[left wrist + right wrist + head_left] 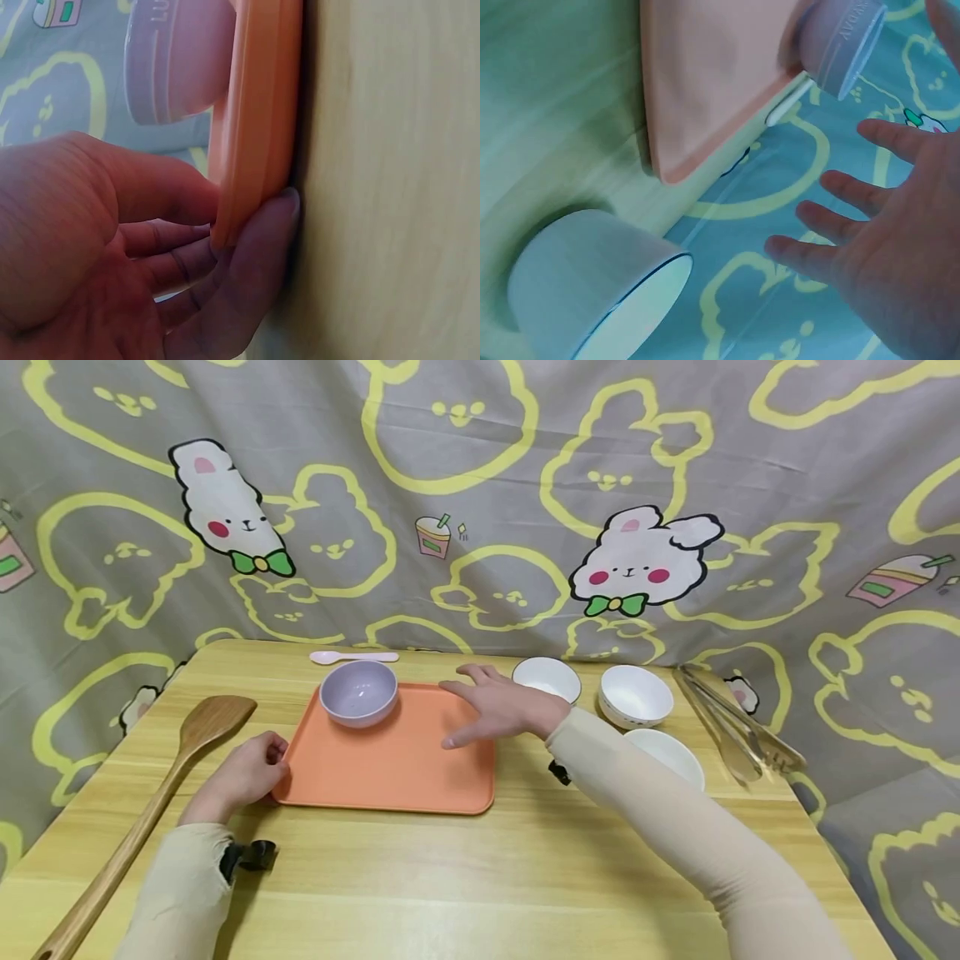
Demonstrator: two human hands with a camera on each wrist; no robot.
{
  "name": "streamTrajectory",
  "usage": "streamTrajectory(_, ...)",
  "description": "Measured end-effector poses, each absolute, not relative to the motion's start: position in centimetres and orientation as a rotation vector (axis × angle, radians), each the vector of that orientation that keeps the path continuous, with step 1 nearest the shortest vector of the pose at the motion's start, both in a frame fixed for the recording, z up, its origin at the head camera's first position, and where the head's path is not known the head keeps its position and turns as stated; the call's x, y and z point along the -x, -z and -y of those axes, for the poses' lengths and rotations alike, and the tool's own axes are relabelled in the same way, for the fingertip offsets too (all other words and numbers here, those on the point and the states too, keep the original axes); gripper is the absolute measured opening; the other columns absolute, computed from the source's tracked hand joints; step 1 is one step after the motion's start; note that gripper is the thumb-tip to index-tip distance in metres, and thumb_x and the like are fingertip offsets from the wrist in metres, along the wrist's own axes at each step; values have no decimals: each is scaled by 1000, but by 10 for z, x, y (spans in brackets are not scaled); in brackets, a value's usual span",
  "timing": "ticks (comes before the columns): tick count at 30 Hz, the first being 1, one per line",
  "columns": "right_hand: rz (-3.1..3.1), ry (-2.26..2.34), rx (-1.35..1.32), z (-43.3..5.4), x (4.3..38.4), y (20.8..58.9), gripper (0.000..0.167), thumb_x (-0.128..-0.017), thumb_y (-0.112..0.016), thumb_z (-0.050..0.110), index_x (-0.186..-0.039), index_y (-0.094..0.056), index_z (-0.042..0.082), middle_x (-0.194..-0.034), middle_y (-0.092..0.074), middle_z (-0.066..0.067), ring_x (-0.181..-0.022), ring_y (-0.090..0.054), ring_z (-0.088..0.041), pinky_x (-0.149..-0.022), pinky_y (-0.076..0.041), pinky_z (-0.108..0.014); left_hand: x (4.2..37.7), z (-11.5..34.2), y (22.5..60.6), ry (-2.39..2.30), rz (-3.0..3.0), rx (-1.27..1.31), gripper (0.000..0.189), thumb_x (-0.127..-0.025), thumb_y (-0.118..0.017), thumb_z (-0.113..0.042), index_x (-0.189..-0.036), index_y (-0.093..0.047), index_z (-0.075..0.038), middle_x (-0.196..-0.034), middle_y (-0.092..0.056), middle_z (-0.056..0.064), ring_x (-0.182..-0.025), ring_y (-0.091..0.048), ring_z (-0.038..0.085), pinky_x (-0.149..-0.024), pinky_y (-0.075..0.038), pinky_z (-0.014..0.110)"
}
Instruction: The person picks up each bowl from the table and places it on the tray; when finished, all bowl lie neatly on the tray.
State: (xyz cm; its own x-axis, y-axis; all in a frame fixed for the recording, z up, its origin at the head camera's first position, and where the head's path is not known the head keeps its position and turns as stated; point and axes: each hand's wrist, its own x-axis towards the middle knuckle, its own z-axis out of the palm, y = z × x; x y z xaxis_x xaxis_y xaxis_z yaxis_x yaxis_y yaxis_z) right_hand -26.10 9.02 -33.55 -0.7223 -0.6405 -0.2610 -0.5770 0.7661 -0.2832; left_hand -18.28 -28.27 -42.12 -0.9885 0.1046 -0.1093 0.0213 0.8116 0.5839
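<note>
An orange tray (390, 768) lies on the wooden table, with a light purple bowl (358, 693) standing in its far left corner. My left hand (243, 777) grips the tray's left edge. In the left wrist view the thumb and fingers pinch the tray rim (251, 135) from both sides. My right hand (506, 703) hovers over the tray's right side with fingers spread, holding nothing. In the right wrist view, that hand (900, 217) is apart from both the tray and a white bowl (592, 285) with a dark rim.
Behind the tray lies a pink spoon (354, 657). At right stand a dark-rimmed white bowl (547, 678), another white bowl (636, 696) and a white dish (667, 756) partly behind the right sleeve. Metal tongs (738, 722) lie farther right; a wooden spatula (176, 768) lies at left.
</note>
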Motion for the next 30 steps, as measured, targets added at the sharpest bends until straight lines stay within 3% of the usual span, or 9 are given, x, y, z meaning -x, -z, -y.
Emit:
streamTrajectory(10,-2670,304,920,-137,243,326,94,-81,-69,63,-155,-29,22,-158,-16,-14,-142,-17,-37,-111,-27,-54,182,283,419,-914,-2851,-113,21,-87,-56,-2,-104,-53,10,-87,-56,13,-77,-53,27,-66,-45,35)
streamTrajectory(24,-2768,459,839,-206,216,334,94,-79,-74,57,-153,-34,14,-157,-20,-19,-141,-18,-46,-110,-26,-60,180,283,420,-971,-2815,-80,21,-88,-55,-1,-105,-51,11,-87,-55,14,-73,-55,25,-59,-48,34)
streamTrajectory(30,-2825,457,748,-237,199,338,97,-78,-72,63,-153,-34,14,-156,-19,-22,-139,-19,-48,-105,-28,-66,180,283,421,-968,-2824,-95,21,-88,-54,0,-104,-52,11,-86,-56,14,-73,-54,24,-59,-48,34)
